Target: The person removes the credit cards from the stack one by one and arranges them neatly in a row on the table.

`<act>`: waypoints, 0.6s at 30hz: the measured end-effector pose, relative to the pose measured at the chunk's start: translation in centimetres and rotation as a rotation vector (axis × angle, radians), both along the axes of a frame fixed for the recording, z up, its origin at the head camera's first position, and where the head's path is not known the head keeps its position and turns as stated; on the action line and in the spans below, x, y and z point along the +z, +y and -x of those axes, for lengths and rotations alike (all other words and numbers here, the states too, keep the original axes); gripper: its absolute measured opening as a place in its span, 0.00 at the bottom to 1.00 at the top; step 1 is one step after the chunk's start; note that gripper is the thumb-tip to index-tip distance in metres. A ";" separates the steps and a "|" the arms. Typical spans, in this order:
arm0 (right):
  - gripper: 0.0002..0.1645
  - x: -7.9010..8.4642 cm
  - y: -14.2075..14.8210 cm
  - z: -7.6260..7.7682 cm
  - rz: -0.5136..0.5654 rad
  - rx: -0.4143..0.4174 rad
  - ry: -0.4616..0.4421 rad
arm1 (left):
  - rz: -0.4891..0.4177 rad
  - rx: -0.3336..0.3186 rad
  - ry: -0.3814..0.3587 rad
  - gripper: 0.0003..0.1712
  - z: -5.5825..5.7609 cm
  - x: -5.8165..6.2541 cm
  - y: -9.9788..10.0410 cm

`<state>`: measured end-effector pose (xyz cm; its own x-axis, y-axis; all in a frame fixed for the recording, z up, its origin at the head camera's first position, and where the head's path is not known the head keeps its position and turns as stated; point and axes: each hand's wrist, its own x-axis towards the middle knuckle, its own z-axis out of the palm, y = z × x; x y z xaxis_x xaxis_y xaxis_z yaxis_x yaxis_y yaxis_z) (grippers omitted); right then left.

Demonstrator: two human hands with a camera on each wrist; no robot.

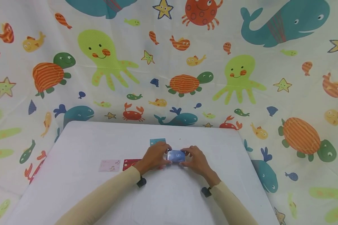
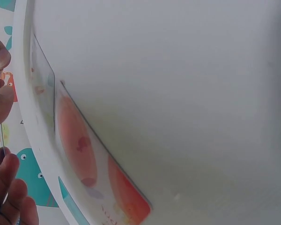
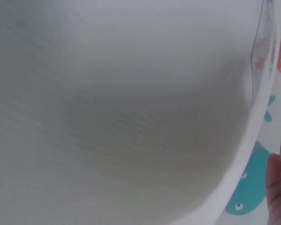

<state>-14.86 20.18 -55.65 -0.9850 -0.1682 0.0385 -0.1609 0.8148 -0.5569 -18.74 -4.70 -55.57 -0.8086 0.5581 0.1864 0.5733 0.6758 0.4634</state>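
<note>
In the head view, a blue card [image 1: 176, 156] lettered "VIP" is held up between both hands, its printed face toward me. My left hand [image 1: 155, 156] pinches its left end with thumb and fingers. The right hand [image 1: 197, 161] pinches the opposite end the same way. The left wrist view catches the card edge-on as a thin line between the fingertips. Just behind the left hand lies a teal card [image 1: 157, 141], partly covered by it. A red card [image 1: 130, 163] reaches under the left wrist. Part of the right hand [image 3: 277, 185] enters the right wrist view at its edge.
A pale pink card [image 1: 109, 166] lies left of the red one on the white table [image 1: 169, 200]. In the left wrist view, a card with red ovals [image 2: 77, 136] lies beside a whitish card [image 2: 42, 84]. A sea-animal curtain [image 1: 169, 68] hangs behind the table.
</note>
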 end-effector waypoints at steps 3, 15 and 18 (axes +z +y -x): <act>0.34 0.0 0.1 -0.1 -0.001 -0.001 0.001 | 0.008 -0.003 -0.002 0.33 0.0 -0.1 0.2; 0.34 0.2 1.2 -0.7 0.007 0.003 0.027 | -0.007 -0.032 -0.008 0.32 -0.2 -0.1 1.1; 0.34 0.1 1.5 -0.8 0.008 -0.003 0.032 | -0.008 -0.042 -0.006 0.32 -0.3 -0.2 1.3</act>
<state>-14.02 21.64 -55.60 -0.9838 -0.1645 0.0708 -0.1758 0.8111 -0.5578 -18.49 -3.41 -55.76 -0.7854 0.5903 0.1860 0.5984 0.6473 0.4721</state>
